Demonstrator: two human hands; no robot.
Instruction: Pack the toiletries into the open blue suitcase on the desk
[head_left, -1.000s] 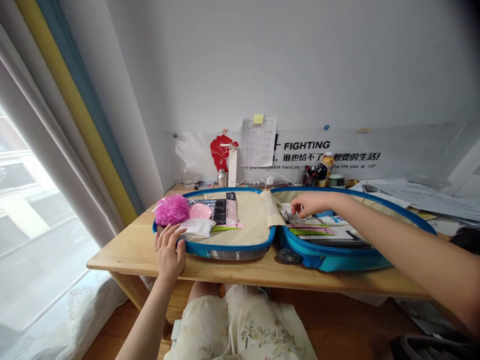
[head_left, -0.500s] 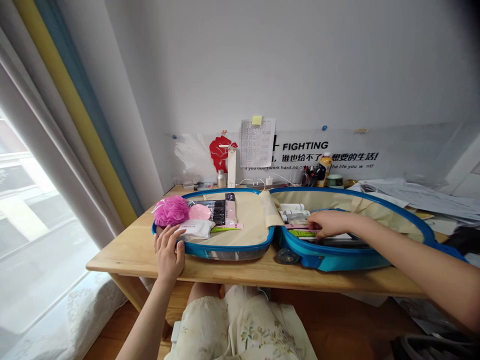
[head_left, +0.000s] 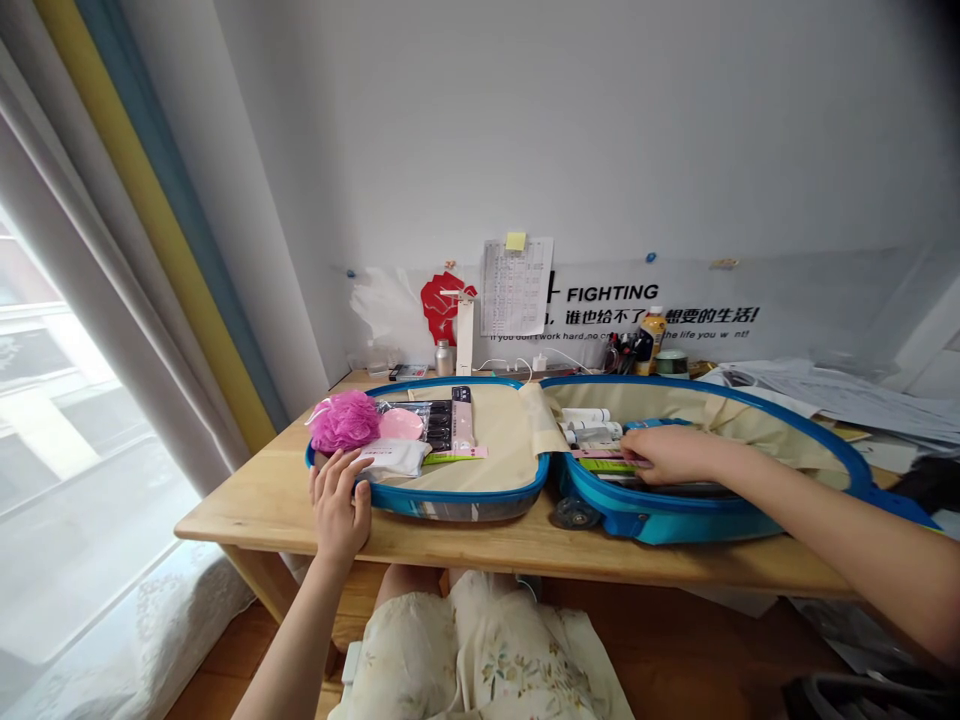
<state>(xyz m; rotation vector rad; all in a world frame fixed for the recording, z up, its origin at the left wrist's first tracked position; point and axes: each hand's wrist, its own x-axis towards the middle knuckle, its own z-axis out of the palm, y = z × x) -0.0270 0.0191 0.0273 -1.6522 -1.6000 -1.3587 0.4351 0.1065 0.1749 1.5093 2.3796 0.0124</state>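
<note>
A blue suitcase (head_left: pixel 480 500) lies open on a wooden desk (head_left: pixel 262 500). My left hand (head_left: pixel 339 505) rests flat on its front left corner, fingers spread, next to a white packet (head_left: pixel 394 457). A pink bath puff (head_left: pixel 343 420), a pink pad (head_left: pixel 400 423) and dark flat packs (head_left: pixel 439 423) lie in the left half. My right hand (head_left: pixel 671 455) is down in the right half, fingers curled over flat pink and green boxes (head_left: pixel 604 460); whether it grips them is hidden. White tubes (head_left: pixel 589 424) lie behind it.
Papers (head_left: pixel 825 392) are heaped at the desk's right end. Bottles, pens and a jar (head_left: pixel 652 345) stand along the wall behind the case. A curtain (head_left: pixel 112 300) and window are on the left. My lap (head_left: pixel 480 650) is under the desk edge.
My right hand has moved from the white tubes at the back of the right half down and to the right onto the flat boxes. My left hand has stayed put.
</note>
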